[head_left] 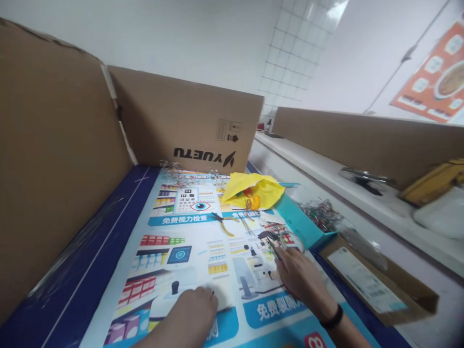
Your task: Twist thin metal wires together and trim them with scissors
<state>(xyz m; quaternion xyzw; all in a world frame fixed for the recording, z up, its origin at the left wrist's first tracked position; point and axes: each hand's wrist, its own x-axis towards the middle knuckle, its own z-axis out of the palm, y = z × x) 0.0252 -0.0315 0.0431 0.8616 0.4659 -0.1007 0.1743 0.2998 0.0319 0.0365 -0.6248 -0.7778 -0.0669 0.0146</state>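
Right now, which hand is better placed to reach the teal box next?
Right, I'd say: the right hand is nearer the teal box; the left hand sits farther left over the printed sheet. Right seems to grip a thin dark item, though.

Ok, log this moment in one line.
left hand: over mat, grip unclear; right hand: holding dark tool; pliers: on mat

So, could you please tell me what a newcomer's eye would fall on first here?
The bright yellow bag, lying open toward the far right of the printed mat, would likely catch the eye first. Next might come the cardboard panel at the back, its YUETU lettering upside down. Nearer, the left hand and right hand show over the mat.
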